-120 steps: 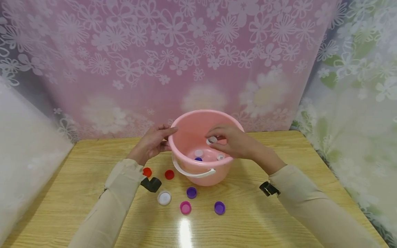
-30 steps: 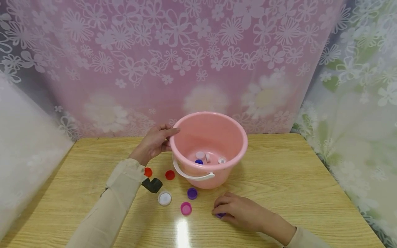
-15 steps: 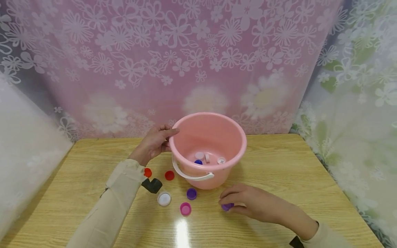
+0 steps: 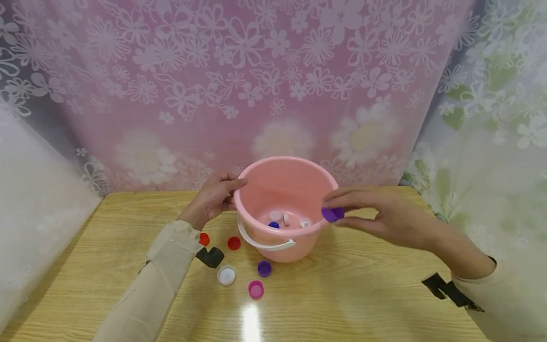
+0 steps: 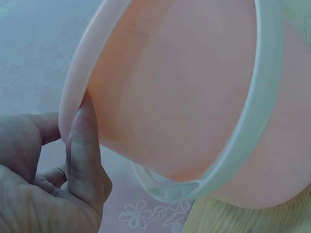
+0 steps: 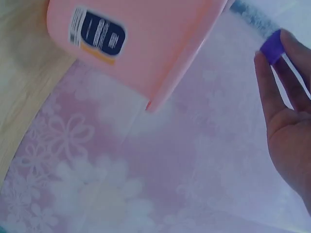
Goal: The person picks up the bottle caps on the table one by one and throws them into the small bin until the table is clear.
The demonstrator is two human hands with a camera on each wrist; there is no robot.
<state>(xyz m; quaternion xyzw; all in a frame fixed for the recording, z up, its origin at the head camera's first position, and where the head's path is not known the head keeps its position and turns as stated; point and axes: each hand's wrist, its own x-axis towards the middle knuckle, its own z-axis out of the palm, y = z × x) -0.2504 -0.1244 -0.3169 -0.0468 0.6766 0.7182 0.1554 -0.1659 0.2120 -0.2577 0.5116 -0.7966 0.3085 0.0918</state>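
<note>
Head view shows the right hand [image 4: 389,218] pinching a shallow purple plastic cap [image 4: 333,214] between thumb and fingers, raised near the right rim of a round pink plastic bucket [image 4: 282,178]; the left hand [image 4: 211,197] grips that bucket's left rim. Inside lie a blue cap [image 4: 274,225] and small white pieces [image 4: 275,216]. Nearer the person, two red caps [image 4: 233,243], a wide white cap [image 4: 227,275], a second purple cap [image 4: 264,269] and a pink cap [image 4: 256,289] rest on the wood-grain table [image 4: 363,285].

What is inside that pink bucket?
The bucket holds a pale cap, a white cap beside it, another white cap farther right, and a blue cap partly covered by the near rim. Anything lower behind that rim can't be seen.
</note>
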